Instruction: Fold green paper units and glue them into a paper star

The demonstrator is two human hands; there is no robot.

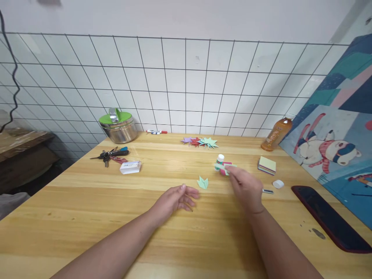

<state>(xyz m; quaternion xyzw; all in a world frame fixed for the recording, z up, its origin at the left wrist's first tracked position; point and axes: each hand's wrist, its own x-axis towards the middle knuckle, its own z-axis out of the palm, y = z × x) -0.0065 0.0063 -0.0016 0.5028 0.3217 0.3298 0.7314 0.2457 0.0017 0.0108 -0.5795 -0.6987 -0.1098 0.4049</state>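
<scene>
My left hand (177, 197) rests low over the table with fingers apart and nothing in it. Just beyond its fingertips lies a small folded light-green paper piece (202, 183) with pointed tips. My right hand (245, 186) is closed, its thumb and fingers pinching a pale green paper piece (220, 166), slightly blurred. Behind that piece stands a small glue bottle (220, 159) with a white cap. Pink and green papers (228, 169) lie beside the bottle, partly hidden by my right hand. Paper stars (208, 142) in purple, red and light green lie near the wall.
At the right are a stack of square papers (266, 165), a white cap (278, 184), a dark phone-like device (328, 217) and a tea bottle (276, 133). To the left sit a steel pot (120, 131), keys (109, 155), a small white box (130, 167) and markers (157, 132).
</scene>
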